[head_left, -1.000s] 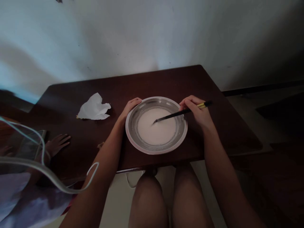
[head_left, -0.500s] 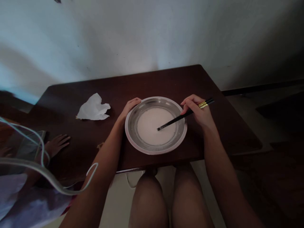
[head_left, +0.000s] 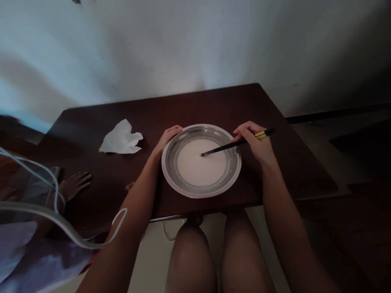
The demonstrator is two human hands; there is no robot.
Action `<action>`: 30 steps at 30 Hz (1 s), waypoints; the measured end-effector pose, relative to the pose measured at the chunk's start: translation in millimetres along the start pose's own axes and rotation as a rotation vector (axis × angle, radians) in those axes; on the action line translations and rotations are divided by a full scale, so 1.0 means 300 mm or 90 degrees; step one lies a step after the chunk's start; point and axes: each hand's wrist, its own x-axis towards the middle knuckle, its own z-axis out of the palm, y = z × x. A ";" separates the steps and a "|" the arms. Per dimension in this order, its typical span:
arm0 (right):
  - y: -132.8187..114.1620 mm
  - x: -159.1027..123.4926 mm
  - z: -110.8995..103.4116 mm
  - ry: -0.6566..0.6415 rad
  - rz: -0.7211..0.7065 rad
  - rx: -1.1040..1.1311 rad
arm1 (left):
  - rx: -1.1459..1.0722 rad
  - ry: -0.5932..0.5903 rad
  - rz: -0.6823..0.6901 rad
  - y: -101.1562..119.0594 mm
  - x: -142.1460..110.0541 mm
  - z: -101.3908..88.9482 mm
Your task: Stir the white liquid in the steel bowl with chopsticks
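A round metal bowl (head_left: pixel 201 193) stands near the table's front edge, with a pale, milky liquid (head_left: pixel 201 169) in it. My left hand (head_left: pixel 170 136) grips the bowl's rim at the upper left; part of its fingers is hidden. Black chopsticks (head_left: pixel 224 147) with gold bands are held in my right hand (head_left: pixel 252 137) at the bowl's right side. They slant down to the left, and their tips touch the liquid near its middle.
The dark wooden table (head_left: pixel 198 101) stands against a pale wall. A crumpled white tissue (head_left: pixel 121 139) lies on the left. Another person's hand (head_left: pixel 75 185) rests flat on the table by a phone-like device (head_left: pixel 39 185). A white cable (head_left: pixel 73 234) crosses the lower left.
The chopstick tips have moved away from me and slightly left in the liquid. My left hand stays at the rim, and the bowl keeps its place.
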 end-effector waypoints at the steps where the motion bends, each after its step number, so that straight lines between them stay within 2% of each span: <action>1: 0.001 0.000 -0.001 0.008 0.002 0.010 | -0.003 0.002 -0.001 -0.001 0.000 0.000; 5: 0.003 0.000 -0.001 -0.061 0.030 0.021 | -0.020 0.005 -0.008 -0.002 0.000 0.001; 10: 0.001 0.001 0.000 -0.002 0.016 0.024 | -0.036 -0.003 -0.020 -0.005 0.003 0.000; 14: 0.000 0.000 0.000 -0.078 0.036 0.019 | -0.024 0.005 -0.010 -0.005 0.002 0.000; 19: 0.008 0.002 -0.004 0.008 0.016 0.034 | -0.032 0.002 -0.015 -0.001 -0.001 0.001; 23: 0.007 0.001 -0.002 -0.075 0.035 0.031 | -0.034 0.011 -0.016 0.007 -0.003 0.003; 27: 0.006 0.002 -0.001 0.004 0.014 0.034 | -0.029 0.008 -0.022 0.008 -0.005 0.005; 30: 0.006 0.001 -0.001 -0.053 0.040 0.049 | -0.046 0.015 -0.024 -0.001 -0.003 0.005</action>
